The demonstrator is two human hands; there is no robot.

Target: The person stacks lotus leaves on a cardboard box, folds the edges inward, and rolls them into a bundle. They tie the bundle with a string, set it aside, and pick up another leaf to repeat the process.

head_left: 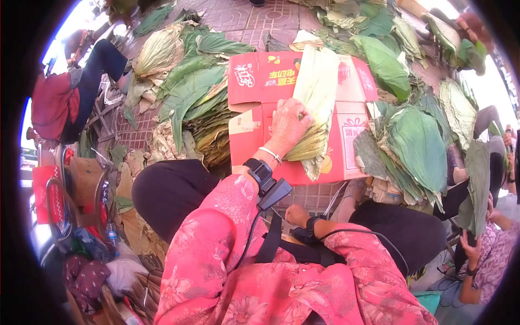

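Leaf stack [317,103] on cardboard box [260,76]: left hand [288,123] flat on it; right hand [297,215] low beside box, grip unclear.

Matt red printed cardboard box [260,76], creased at its edges; dry, ribbed, papery yellow-green leaf [317,97] across it; floral pink cloth sleeve [211,238]; black plastic wrist device [260,173]; smooth white bangle [271,155].

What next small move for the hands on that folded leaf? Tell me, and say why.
Probably bring the right hand up to the folded leaf. Only the left hand presses it flat on the red cardboard box; the right hand sits low near the lap, touching nothing visible.
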